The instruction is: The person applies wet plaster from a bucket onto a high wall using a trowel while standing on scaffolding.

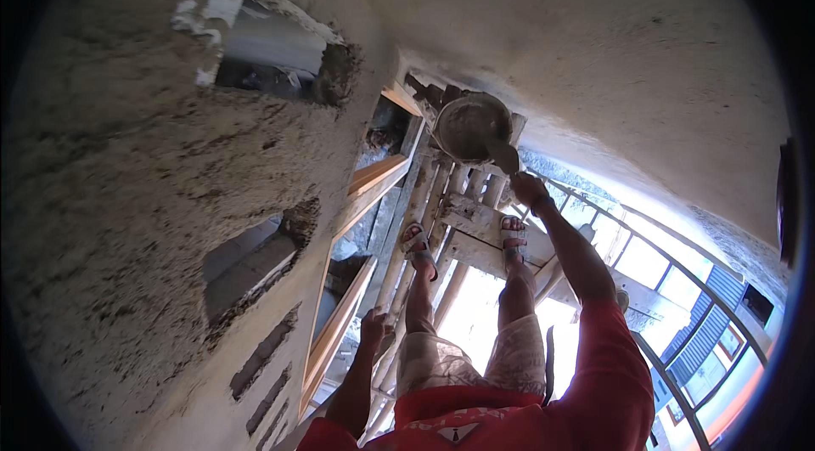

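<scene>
My right hand (531, 190) is closed round the handle of a trowel (503, 155). The trowel's grey blade reaches over the near right rim of a round pan (437, 130). Grey mortar (469, 126) lies in this pan, which stands at the far end of the planks. Low on the left, beside the wooden window frame, my left hand (373, 329) is closed; whatever it may hold is too small to make out.
My sandalled feet stand on a scaffold of poles and planks (471, 217), with bright gaps between them. A rough plastered wall (127, 188) with openings rises on the left, beside a wooden window frame (367, 179). A smooth wall (611, 52) and a metal railing (679, 264) lie right.
</scene>
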{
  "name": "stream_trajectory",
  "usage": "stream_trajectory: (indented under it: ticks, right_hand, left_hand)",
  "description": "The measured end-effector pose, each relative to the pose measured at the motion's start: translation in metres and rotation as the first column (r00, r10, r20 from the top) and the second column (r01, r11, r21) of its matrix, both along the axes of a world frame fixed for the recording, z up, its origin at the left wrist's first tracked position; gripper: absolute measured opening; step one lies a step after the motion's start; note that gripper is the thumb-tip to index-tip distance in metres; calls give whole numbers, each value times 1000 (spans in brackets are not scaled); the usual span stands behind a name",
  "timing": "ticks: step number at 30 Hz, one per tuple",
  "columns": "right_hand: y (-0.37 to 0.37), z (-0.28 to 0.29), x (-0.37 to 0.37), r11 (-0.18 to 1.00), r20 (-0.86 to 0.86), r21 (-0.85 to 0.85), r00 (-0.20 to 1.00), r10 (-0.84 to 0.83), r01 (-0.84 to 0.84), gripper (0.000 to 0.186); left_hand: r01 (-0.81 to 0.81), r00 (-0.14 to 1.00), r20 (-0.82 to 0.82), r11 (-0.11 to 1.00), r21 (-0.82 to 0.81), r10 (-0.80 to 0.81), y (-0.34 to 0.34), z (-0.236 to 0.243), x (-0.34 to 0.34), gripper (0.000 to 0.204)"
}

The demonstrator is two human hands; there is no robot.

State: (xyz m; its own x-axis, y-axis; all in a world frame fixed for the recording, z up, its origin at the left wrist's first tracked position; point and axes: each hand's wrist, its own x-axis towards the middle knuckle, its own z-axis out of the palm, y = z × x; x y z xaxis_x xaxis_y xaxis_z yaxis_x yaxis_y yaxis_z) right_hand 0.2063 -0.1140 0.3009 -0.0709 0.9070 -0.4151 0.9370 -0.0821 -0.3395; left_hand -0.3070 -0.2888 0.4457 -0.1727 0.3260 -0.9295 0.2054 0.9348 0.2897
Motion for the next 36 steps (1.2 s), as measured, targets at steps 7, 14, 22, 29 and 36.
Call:
stream_trajectory:
  ticks: [7,14,22,29,36]
  right_hand:
    - [122,-148,-27,977,207,-207,973,100,-56,24]
    - [129,-241,-7,944,2,-330,1000,-12,12,22]
    - [119,-197,-7,644,-368,-714,634,-680,275,27]
    - [101,-172,0,684,-534,-688,470,-703,242,23]
    - [70,-159,6,694,-673,-672,178,-718,257,24]
  left_hand:
    - [-177,961,-257,947,-269,106,-165,-19,-77,42]
    - [-269,947,-271,883,-385,170,-196,-22,-64,39]
    - [-259,949,-279,875,-410,150,-188,-26,-44,40]
    - [-201,959,-258,919,-339,115,-183,-23,-48,39]
    - [-158,967,-244,932,-325,79,-170,-22,-64,43]
